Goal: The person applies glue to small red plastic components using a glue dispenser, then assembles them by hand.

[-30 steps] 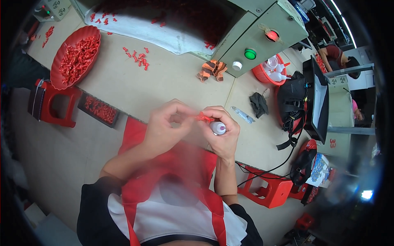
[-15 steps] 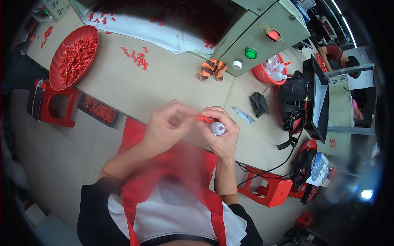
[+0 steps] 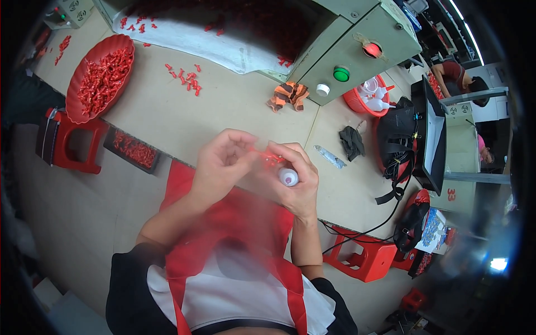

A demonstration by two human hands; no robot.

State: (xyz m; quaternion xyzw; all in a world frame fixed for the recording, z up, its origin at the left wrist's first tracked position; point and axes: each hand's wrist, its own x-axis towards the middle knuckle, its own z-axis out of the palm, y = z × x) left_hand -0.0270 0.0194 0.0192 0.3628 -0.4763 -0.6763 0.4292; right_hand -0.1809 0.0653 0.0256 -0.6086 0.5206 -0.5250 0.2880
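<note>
In front of my red apron, over the table's near edge, both hands are raised close together. My right hand (image 3: 303, 184) wraps round a small white bottle (image 3: 288, 177), whose round end faces up. Between that hand's thumb and forefinger sits a small red piece (image 3: 272, 159), partly blurred. My left hand (image 3: 221, 164) is closed in a pinch beside it, with a reddish smear at its fingertips. Haze on the picture hides what exactly the left fingertips hold.
A red scalloped bowl (image 3: 71, 92) heaped with red pieces stands at the left, near a dark tray (image 3: 158, 162) of them. Ahead is a green-grey machine (image 3: 318, 75). An orange-brown cloth (image 3: 288, 96), a black cloth (image 3: 352, 142) and a red basket (image 3: 350, 100) of bottles lie rightward.
Both hands have shifted slightly left. The left fingertips have drawn up and a little away from the right hand. The white bottle has moved slightly left with the right hand.
</note>
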